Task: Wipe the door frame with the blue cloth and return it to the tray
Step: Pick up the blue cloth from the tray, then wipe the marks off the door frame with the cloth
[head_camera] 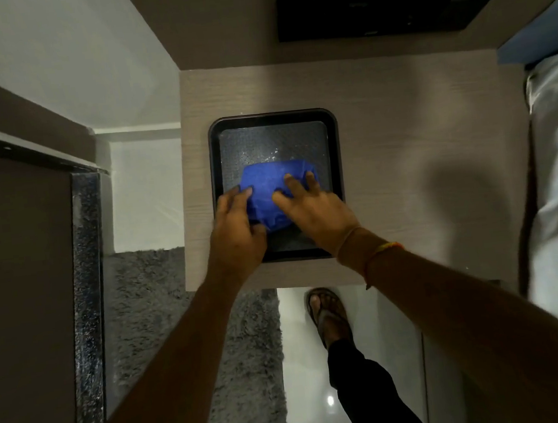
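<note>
Blue cloth [270, 191] is lying bunched in the near half of the black tray [333, 143] on the desk [402, 150], its long axis running left to right between both hands. Left hand [234, 229] is touching the cloth's left edge, fingers [246, 191] curled onto it — right hand [315, 211] is resting on top at the right side, fingers [290, 184] spread flat, pressing rather than pinching. Both hands equally near; cannot tell whether this is pick-up or put-down — door frame [24, 159] is sitting well off to the left.
</note>
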Motion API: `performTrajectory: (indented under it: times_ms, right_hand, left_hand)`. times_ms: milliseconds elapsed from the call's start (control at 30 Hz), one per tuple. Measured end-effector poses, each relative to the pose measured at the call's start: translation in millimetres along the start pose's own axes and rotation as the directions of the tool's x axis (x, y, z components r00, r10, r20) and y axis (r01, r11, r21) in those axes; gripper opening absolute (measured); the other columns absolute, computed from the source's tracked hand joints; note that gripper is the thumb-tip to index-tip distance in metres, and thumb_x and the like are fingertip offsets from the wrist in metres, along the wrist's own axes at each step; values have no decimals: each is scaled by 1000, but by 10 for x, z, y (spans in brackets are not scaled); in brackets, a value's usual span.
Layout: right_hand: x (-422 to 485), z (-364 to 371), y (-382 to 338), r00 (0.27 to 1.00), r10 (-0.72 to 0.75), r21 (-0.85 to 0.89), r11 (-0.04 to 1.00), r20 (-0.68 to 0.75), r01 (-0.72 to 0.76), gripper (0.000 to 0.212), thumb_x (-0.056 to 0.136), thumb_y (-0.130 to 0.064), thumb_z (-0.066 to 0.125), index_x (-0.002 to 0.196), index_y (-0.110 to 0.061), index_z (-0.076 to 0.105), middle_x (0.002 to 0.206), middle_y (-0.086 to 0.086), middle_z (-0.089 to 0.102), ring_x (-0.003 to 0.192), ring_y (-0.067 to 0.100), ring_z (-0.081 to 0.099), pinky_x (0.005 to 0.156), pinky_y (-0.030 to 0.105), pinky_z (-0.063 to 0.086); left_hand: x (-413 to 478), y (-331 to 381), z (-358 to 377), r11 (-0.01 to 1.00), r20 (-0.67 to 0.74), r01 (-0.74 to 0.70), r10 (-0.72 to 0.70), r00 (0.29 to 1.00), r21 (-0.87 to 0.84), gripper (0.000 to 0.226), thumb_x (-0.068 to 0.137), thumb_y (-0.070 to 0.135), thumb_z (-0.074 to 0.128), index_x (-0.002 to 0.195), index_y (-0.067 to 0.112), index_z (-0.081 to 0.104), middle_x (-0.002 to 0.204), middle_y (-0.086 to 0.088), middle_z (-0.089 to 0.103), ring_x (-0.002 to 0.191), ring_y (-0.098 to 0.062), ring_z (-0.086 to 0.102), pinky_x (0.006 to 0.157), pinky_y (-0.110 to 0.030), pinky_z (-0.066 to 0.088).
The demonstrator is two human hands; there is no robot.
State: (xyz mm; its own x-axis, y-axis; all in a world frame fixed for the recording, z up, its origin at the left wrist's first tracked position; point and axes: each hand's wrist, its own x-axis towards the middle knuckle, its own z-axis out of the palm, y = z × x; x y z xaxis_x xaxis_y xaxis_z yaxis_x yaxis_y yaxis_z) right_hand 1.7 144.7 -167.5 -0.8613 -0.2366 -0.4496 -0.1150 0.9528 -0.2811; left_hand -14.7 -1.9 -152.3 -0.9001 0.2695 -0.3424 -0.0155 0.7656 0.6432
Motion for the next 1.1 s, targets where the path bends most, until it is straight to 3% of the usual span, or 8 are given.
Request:
performTrajectory:
  times_ms: [100, 267, 400, 533, 700, 800, 967, 1100]
  right_hand:
    - [-52, -128, 41, 977, 88, 378, 926, -192, -10, 42, 90, -13, 56, 129, -6, 42, 129, 21, 52, 113, 36, 55, 90, 44, 49]
    - [-309, -477, -215, 930, 103, 634, 757, -352, 156, 30, 83, -9, 60, 109, 5, 51, 88, 10, 60, 74, 15, 53, 67, 22, 47]
    - [-523, -776, -716, 939, -56, 646, 712, -340, 276, 30, 82, -11, 63, 106, 1, 51, 91, 1, 55, 76, 13, 53, 66, 13, 38]
    - [-742, -1124, -1383, 941, -191, 627, 706, -278, 329, 43, 75, -28, 54, 109, -2, 49, 90, 1, 56, 67, 2, 47, 70, -1, 35]
    - [-1082, -1447, -2572, 913, -381, 495, 771, -147, 401, 87, 76, -32, 74, 143, -10, 23, 134, 12, 51, 115, 27, 54, 99, 38, 44]
    - [-1399, -1646, -3451, 861, -448, 465, 725, -241, 507, 67, 78, -24, 63, 138, -12, 35, 122, 15, 52, 111, 29, 51, 98, 40, 41]
    - [-2033, -1915, -4852, 736, -558, 386, 627, -384, 677, 60, 75, 7, 57, 132, -5, 42, 126, 18, 56, 114, 33, 54, 98, 34, 41]
    - [-2595, -2136, -5972, 560, -660, 320, 460, -500, 828, 68, 69, 13, 51, 133, -7, 41, 130, 12, 57, 116, 28, 55, 97, 30, 43]
  left_hand:
    - [-93, 60, -87, 878, -125, 214, -292, 948, -428, 42, 91, 1, 48, 132, 6, 46, 132, -15, 48, 115, -23, 51, 94, -28, 47]
    - [-254, 337, -571, 321, 161, 414, -592, 790, -852, 24, 92, 40, 50, 101, 21, 60, 105, 1, 66, 101, -20, 64, 79, -33, 55]
    - [-558, 508, -1213, 437, 169, 383, -453, 875, -814, 51, 70, 67, 59, 93, 23, 67, 80, 3, 78, 79, -18, 75, 59, -29, 59]
    - [-1035, 484, -1915, 492, 62, 381, -547, 835, -783, 28, 85, 36, 64, 93, 10, 65, 83, -5, 71, 72, -21, 70, 48, -21, 55]
    - [-2049, 316, -2679, 570, -141, 312, -614, 777, -760, 14, 89, 15, 57, 91, 3, 66, 76, -11, 69, 66, -22, 68, 49, -23, 57]
    - [-2829, 152, -3152, 573, -270, 202, -631, 728, -794, 21, 89, 13, 56, 98, -3, 66, 92, -24, 70, 82, -33, 69, 70, -39, 61]
    - [-4240, 9, -3991, 682, -497, 44, -574, 651, -730, 26, 94, 16, 50, 114, 1, 60, 78, -5, 66, 54, -2, 66, 53, -23, 58]
    - [-5516, -139, -4541, 886, -792, -19, -405, 457, -464, 28, 94, 20, 51, 119, 16, 61, 102, -8, 72, 92, -22, 70, 78, -43, 60]
